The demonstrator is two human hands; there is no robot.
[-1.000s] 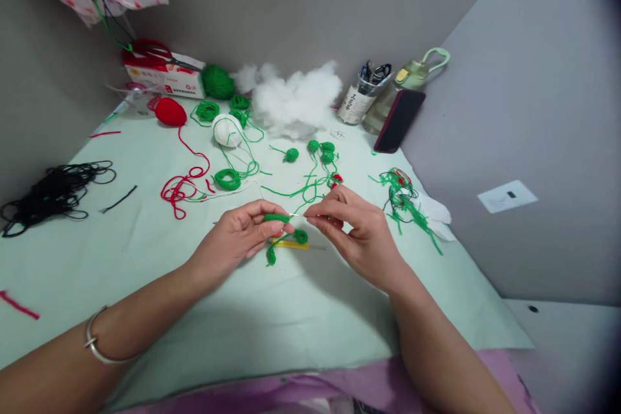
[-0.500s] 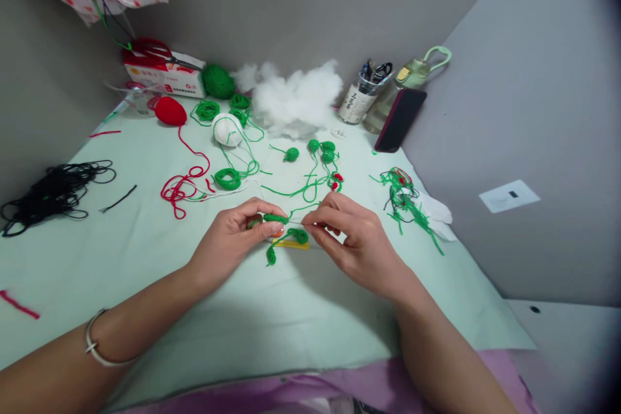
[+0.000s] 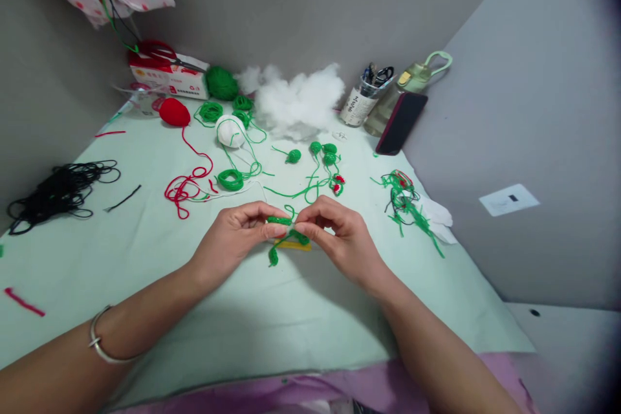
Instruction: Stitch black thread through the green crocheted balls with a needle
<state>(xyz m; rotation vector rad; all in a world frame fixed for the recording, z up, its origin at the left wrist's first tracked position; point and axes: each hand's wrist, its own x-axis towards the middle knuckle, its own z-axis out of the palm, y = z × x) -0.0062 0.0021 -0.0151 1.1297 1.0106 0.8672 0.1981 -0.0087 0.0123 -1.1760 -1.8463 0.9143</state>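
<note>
My left hand (image 3: 237, 238) pinches a small green crocheted piece (image 3: 278, 220) just above the pale green table cover (image 3: 145, 272). My right hand (image 3: 339, 236) meets it from the right, fingertips pinched at the piece's edge; in the earlier frames it held a thin needle, now hidden by the fingers. A green yarn strand (image 3: 290, 210) loops up between the two hands. Under the hands lie a yellow-handled crochet hook (image 3: 291, 246) and another small green crocheted bit (image 3: 272, 256).
Red yarn ball (image 3: 173, 112), green yarn (image 3: 221, 82), a white ball (image 3: 231, 130) and stuffing (image 3: 298, 103) sit at the back. Black cord (image 3: 58, 189) lies left, yarn scraps (image 3: 405, 197) right. A phone (image 3: 400, 123), bottle (image 3: 412, 77) and tool jar (image 3: 359, 103) stand by the wall.
My right hand has moved left and closed the gap to the left hand. The needle that showed between the hands is now covered by fingers.
</note>
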